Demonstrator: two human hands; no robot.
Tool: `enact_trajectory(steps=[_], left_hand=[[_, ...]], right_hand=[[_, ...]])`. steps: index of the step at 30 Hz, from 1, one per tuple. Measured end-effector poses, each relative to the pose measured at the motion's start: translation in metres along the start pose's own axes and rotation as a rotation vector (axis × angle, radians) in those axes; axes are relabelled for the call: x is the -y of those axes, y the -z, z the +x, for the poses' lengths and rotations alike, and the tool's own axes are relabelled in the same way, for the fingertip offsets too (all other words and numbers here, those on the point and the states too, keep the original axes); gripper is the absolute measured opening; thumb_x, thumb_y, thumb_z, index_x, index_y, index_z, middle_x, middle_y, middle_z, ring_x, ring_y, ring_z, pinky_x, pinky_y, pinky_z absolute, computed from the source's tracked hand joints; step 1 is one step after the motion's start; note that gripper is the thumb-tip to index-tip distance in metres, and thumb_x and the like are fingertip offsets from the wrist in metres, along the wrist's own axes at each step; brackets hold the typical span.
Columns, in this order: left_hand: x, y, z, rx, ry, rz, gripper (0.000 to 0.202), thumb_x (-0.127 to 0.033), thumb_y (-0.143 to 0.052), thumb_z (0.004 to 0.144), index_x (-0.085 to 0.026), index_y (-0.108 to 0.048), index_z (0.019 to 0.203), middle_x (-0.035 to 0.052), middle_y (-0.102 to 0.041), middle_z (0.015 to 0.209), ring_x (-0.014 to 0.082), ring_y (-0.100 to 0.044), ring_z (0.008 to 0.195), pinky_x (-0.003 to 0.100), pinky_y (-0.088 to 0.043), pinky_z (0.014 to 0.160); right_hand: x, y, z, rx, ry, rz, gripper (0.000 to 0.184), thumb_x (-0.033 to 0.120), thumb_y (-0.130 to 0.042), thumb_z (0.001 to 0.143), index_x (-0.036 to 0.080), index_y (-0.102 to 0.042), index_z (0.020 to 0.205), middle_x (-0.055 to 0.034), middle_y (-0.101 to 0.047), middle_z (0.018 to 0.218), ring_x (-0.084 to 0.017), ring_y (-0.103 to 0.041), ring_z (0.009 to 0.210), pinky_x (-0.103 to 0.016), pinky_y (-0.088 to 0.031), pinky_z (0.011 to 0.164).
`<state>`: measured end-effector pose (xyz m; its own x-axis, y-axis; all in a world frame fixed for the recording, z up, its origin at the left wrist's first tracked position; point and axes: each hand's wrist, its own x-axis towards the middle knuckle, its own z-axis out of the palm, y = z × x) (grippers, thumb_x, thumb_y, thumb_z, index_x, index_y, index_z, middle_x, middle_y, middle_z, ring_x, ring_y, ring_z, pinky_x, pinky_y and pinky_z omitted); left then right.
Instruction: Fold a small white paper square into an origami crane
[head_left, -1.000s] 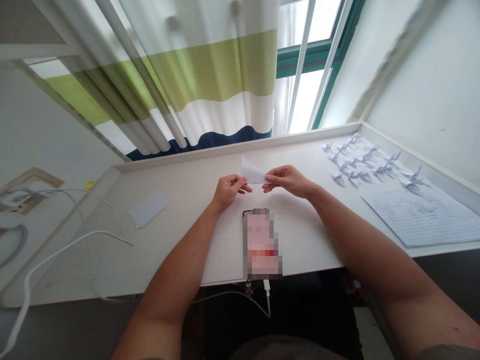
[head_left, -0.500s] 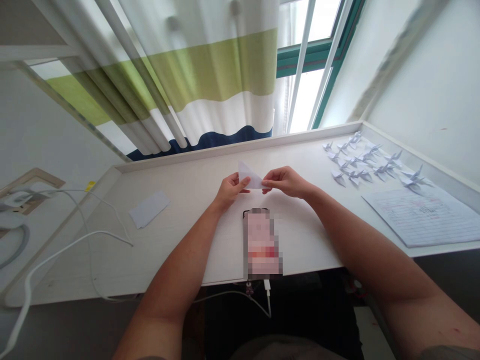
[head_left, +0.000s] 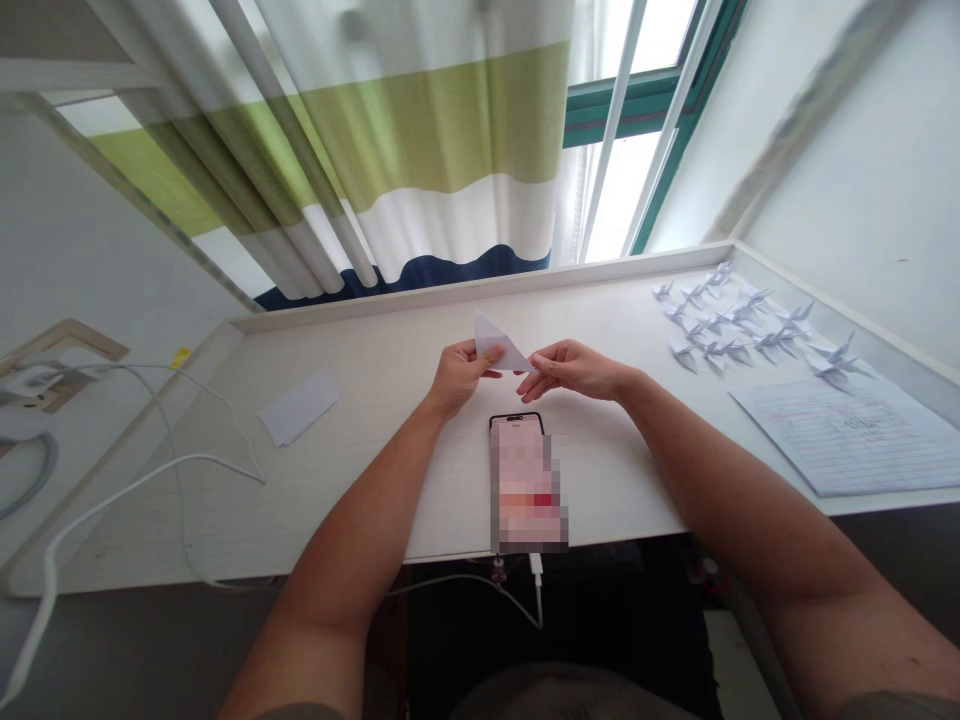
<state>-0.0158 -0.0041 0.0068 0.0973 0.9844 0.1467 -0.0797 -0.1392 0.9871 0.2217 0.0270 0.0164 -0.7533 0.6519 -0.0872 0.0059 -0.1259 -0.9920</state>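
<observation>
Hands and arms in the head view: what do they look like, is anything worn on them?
Both are bare. The left hand and right hand have no gloves, and no rings show. The left forearm and right forearm carry no watch, band or sleeve; grey cloth at the bottom edge may be short sleeves.

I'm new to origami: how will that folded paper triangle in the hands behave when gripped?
Probably very light: the folded paper triangle is held up by fingertip pinches of the left hand and right hand alone. Likely fairly stiff: its free corner stands up without drooping.
</observation>
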Motion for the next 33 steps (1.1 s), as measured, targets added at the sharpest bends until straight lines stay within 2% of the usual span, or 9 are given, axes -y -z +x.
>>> enact_trajectory(steps=[6,11,19,22,27,33], left_hand=[[0.002,-0.001,0.001,0.001,0.024,-0.029,0.053,-0.059,-0.098,0.069,-0.014,-0.085,0.095,0.0113,-0.085,0.095,0.0233,-0.080,0.082,0.043,-0.067,0.086],[0.002,0.003,0.003,0.013,0.049,-0.059,0.057,-0.058,-0.101,0.063,-0.013,-0.085,0.094,0.0120,-0.084,0.095,0.0256,-0.080,0.086,0.047,-0.069,0.084],[-0.001,0.007,0.001,0.054,0.092,-0.052,0.057,-0.057,-0.101,0.065,-0.012,-0.085,0.096,0.0130,-0.084,0.097,0.0270,-0.080,0.089,0.049,-0.070,0.086],[0.000,0.005,0.002,0.027,0.095,-0.057,0.060,-0.058,-0.102,0.062,-0.012,-0.085,0.096,0.0123,-0.084,0.096,0.0262,-0.079,0.088,0.050,-0.069,0.088],[0.001,0.000,0.002,-0.028,0.088,-0.060,0.062,-0.061,-0.102,0.060,-0.012,-0.084,0.093,0.0115,-0.084,0.095,0.0269,-0.079,0.091,0.051,-0.068,0.092],[-0.001,-0.004,0.001,-0.049,0.065,-0.065,0.060,-0.060,-0.102,0.060,-0.013,-0.085,0.094,0.0116,-0.084,0.098,0.0275,-0.078,0.094,0.050,-0.067,0.091]], right_hand=[[0.001,0.001,-0.001,0.023,-0.011,-0.038,0.050,0.060,-0.089,0.084,0.012,-0.084,0.097,-0.0147,-0.086,0.100,-0.023,-0.084,0.092,-0.038,-0.068,0.093],[0.003,0.004,-0.003,0.052,-0.030,-0.030,0.051,0.060,-0.089,0.085,0.011,-0.084,0.097,-0.0153,-0.086,0.100,-0.023,-0.084,0.093,-0.040,-0.067,0.095],[0.004,0.005,-0.004,0.076,-0.031,-0.087,0.057,0.065,-0.085,0.086,0.010,-0.084,0.100,-0.0170,-0.086,0.102,-0.025,-0.084,0.095,-0.041,-0.066,0.096],[0.003,0.004,-0.002,0.038,-0.002,-0.120,0.056,0.065,-0.085,0.087,0.011,-0.083,0.100,-0.0158,-0.086,0.100,-0.025,-0.084,0.094,-0.041,-0.067,0.094],[0.002,0.002,0.000,-0.079,0.056,-0.201,0.054,0.067,-0.086,0.084,0.014,-0.082,0.093,-0.0114,-0.085,0.087,-0.022,-0.082,0.078,-0.038,-0.067,0.083],[0.002,0.001,0.001,-0.183,0.119,-0.349,0.048,0.066,-0.081,0.088,0.017,-0.083,0.090,-0.0098,-0.084,0.087,-0.022,-0.080,0.082,-0.038,-0.063,0.084]])
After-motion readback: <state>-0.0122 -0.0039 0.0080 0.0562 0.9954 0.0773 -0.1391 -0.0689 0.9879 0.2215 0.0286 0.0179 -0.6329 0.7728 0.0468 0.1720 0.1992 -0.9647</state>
